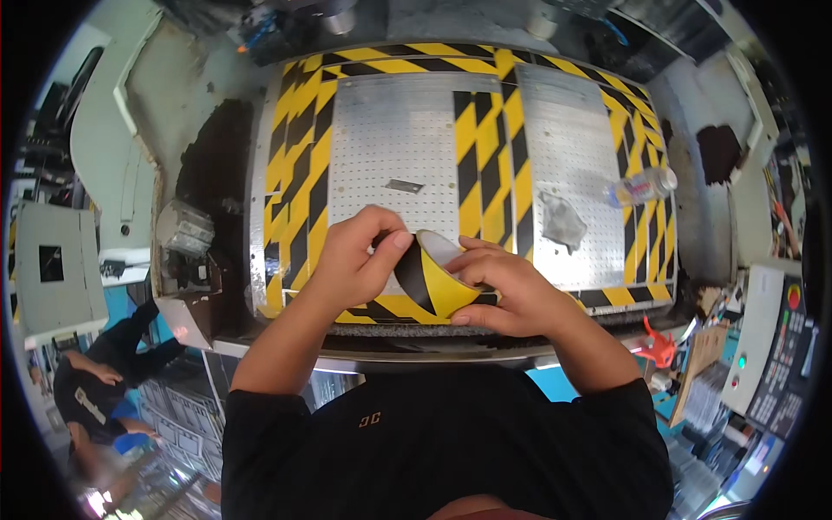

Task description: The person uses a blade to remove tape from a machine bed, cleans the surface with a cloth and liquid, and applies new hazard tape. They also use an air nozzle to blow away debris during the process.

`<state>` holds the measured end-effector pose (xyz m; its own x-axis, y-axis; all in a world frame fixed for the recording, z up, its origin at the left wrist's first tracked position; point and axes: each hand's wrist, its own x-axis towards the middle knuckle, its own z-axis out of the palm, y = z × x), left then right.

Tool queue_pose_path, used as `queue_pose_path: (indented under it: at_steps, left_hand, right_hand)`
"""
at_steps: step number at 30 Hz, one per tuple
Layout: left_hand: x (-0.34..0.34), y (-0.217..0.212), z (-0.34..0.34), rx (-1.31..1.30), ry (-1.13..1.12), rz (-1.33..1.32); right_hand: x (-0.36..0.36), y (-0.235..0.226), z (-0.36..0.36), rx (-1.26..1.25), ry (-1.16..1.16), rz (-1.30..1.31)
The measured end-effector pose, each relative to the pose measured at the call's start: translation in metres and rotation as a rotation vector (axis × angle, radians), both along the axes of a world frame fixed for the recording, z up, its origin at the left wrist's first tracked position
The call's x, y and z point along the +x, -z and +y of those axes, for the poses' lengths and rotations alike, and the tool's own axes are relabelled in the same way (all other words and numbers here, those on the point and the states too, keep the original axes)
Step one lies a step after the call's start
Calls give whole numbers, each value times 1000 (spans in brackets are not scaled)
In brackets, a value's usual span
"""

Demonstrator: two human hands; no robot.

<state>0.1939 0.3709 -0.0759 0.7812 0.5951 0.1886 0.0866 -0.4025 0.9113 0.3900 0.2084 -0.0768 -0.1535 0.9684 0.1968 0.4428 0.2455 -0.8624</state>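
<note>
Between my hands is a roll of yellow and black striped tape, tilted so its pale inner core shows. My left hand pinches at the roll's left upper edge with thumb and bent forefinger. On the other side my right hand grips the roll, fingers over the rim into the core and thumb on the striped outside. Beneath lies a perforated metal plate bordered and divided by strips of the same striped tape. A small dark flat piece rests on it beyond my left hand.
Right of my hands lie a crumpled grey cloth or bag and a clear plastic bottle on its side. A clear container stands at the left wall. A control panel is at far right. Another person is at lower left.
</note>
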Motion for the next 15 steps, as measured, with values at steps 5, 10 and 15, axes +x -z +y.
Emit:
queue_pose_path:
  at_steps: [5, 10, 15]
  left_hand:
    - [1, 26, 35, -270, 2, -18]
    - [24, 24, 78, -222, -155, -160]
    - [17, 33, 153, -216, -336, -222]
  right_hand:
    - [-2, 12, 33, -248, 45, 542]
    - [41, -8, 80, -489, 156, 533]
    - [114, -17, 82, -365, 145, 332]
